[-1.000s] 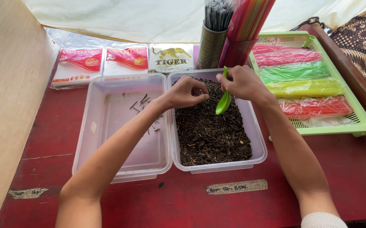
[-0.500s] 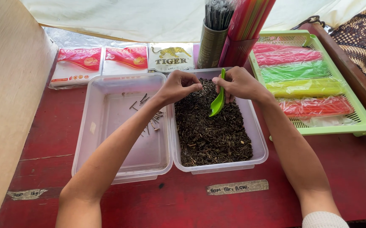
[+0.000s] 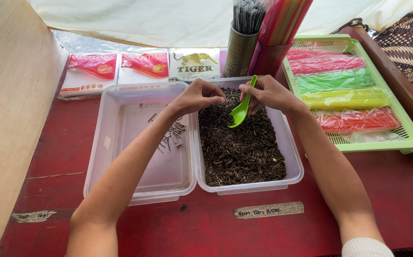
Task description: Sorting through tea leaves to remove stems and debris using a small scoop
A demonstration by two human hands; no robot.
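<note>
Right hand [image 3: 269,93] gripping green scoop [image 3: 241,108], tea-filled tub [image 3: 244,143], near-empty tub [image 3: 135,143]

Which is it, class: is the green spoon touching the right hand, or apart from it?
Touching. The head view shows the right hand pinching the green spoon by its handle above the dark leaves.

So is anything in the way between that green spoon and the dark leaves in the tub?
Nothing visible. The right hand holds the green spoon with its bowl right at the dark leaves. The left hand pinches at the leaves beside it, not blocking it.
</note>
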